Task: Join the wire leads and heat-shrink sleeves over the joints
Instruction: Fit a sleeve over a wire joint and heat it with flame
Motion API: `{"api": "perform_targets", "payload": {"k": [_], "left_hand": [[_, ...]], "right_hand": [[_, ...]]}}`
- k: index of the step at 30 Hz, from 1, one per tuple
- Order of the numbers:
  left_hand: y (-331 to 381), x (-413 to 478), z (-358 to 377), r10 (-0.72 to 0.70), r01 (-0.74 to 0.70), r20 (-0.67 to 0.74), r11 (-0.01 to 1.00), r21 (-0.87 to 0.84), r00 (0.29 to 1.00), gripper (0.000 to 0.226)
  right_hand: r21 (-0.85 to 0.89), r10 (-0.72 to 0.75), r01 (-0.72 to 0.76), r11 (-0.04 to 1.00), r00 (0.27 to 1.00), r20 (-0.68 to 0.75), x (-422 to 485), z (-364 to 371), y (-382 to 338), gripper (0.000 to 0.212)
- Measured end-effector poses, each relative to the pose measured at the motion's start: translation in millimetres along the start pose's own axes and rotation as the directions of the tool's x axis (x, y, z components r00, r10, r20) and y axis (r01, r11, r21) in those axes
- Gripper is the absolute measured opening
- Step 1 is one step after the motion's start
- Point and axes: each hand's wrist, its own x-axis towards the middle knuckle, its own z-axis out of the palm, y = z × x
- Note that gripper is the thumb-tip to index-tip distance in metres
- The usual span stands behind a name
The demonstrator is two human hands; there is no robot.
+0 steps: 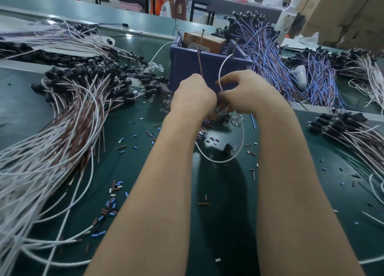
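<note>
Centre frame: left grip [193, 94] pinches a thin brown wire [199, 57], right grip [246, 91] pinches a looping white wire [242, 134]

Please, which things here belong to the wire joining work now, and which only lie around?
In the job:
- left hand gripping a brown wire
- right hand pinching a looped white wire

Lying about:
- blue box
- white bottle
- blue wire bundles
</note>
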Motion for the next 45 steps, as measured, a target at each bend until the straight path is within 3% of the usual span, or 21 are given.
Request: {"api": "perform_targets", "payload": {"k": [17,19,23,25,31,34,36,38,40,42,45], "left_hand": [[-0.5,0.1,4.6,0.043,-0.044,0.009,0.998,0.051,0.999,0.026],[0.0,-2.6,4.0,0.05,-0.056,0.065,0.995,0.082,0.997,0.023],[0.5,-10.2,6.8,-0.008,-0.055,0.382,0.987,0.154,0.924,0.017],[0.8,-13.7,8.6,-0.029,-0.068,0.481,0.981,0.183,0.876,0.017],[1.5,-19.6,7.3,-0.081,-0.062,0.597,0.975,0.216,0.798,0.026],[3.2,-18.6,1.3,-0.035,-0.082,0.522,0.976,0.2,0.852,0.023],[1.9,-15.3,-7.5,-0.007,-0.07,0.388,0.98,0.184,0.922,0.022],[-1.5,-10.8,-17.4,-0.007,-0.023,0.193,0.988,0.155,0.981,0.025],[-5.6,-6.8,-27.2,-0.034,0.032,0.023,0.996,0.081,0.999,0.03],[-8.3,-5.7,-35.0,-0.068,0.07,-0.064,0.997,0.026,0.996,0.031],[-11.6,-5.5,-38.7,-0.097,0.102,-0.101,0.994,0.042,0.99,0.032]], "right_hand": [[-0.005,0.054,-0.054,0.999,0.999,0.0,-3.3,-0.2,-2.4,0.029],[0.037,0.078,-0.078,0.996,0.997,-0.009,-3.6,-1.1,-2.2,0.022],[0.148,0.152,-0.142,0.979,0.987,-0.057,-1.7,-4.5,0.6,0.011],[0.184,0.158,-0.137,0.973,0.982,-0.106,-1.9,-7.8,1.0,0.01],[0.182,0.258,-0.212,0.96,0.924,-0.284,1.9,-16.2,9.4,0.051],[0.143,0.209,-0.156,0.977,0.803,-0.558,-3.0,-22.9,6.8,0.067],[0.104,0.097,-0.04,0.994,0.773,-0.627,-4.0,-24.6,2.6,0.048],[0.063,0.007,0.021,0.998,0.905,-0.425,-4.9,-19.5,-2.2,0.024],[-0.051,-0.031,0.029,0.998,0.999,-0.035,-7.8,-5.1,-8.2,0.013],[-0.228,-0.005,0.064,0.972,0.969,0.248,-7.2,14.3,-14.0,0.028],[-0.375,0.044,0.103,0.921,0.93,0.365,-0.7,40.7,-19.1,0.035]]}}
